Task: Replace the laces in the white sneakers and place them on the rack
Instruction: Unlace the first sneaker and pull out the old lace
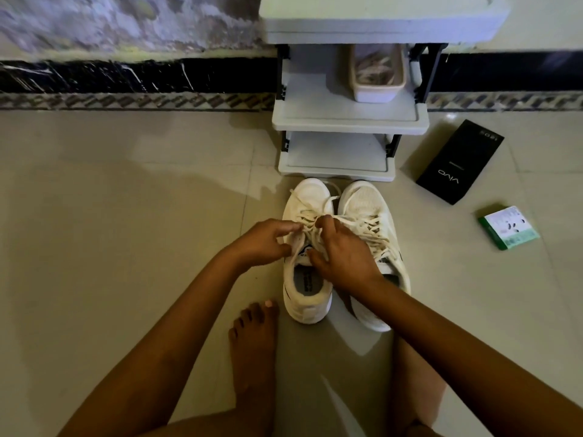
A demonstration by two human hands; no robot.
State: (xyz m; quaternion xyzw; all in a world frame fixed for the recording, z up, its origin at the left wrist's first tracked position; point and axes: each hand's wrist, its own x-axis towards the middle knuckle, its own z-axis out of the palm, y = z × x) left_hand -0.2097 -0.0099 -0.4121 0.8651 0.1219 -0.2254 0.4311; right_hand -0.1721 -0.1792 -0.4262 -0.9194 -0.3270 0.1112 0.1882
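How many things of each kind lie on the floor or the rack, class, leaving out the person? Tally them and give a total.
Sneakers: 2
Boxes: 2, black and green
Tubs: 1, on the rack's middle shelf
Racks: 1
Total: 6

The 2 lower shelves of the rack [347, 121] lie open toward the sneakers [344, 247], save a basket [377, 80] at the middle shelf's right, seemingly holding laces. Right of the rack, a black box [459, 162] and green packet [508, 228] occupy floor.
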